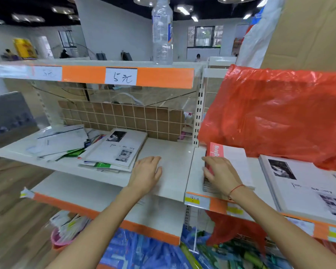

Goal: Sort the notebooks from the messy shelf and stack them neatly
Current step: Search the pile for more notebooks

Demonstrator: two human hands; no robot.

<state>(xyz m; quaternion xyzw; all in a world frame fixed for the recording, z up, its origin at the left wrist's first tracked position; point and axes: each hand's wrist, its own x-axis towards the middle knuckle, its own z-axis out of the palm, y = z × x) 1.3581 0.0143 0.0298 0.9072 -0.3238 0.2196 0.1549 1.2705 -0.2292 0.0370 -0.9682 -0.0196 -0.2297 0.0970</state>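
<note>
A messy pile of notebooks (113,150) lies on the left white shelf (175,158), topped by a white one with a black-and-white photo. My left hand (146,172) rests flat and open on the bare shelf just right of that pile. On the neighbouring right shelf (195,177) sits a stack of notebooks with a pink and white top cover (235,162). My right hand (220,171) lies on that stack's left edge, fingers curled over its side. Another white photo-cover notebook (303,185) sits further right.
A big red plastic bag (279,113) hangs over the back of the right shelf. A clear plastic bottle (162,32) stands on the top shelf. Blue and green packets (144,249) fill the space below. A cardboard sheet (124,117) leans behind the wire grid.
</note>
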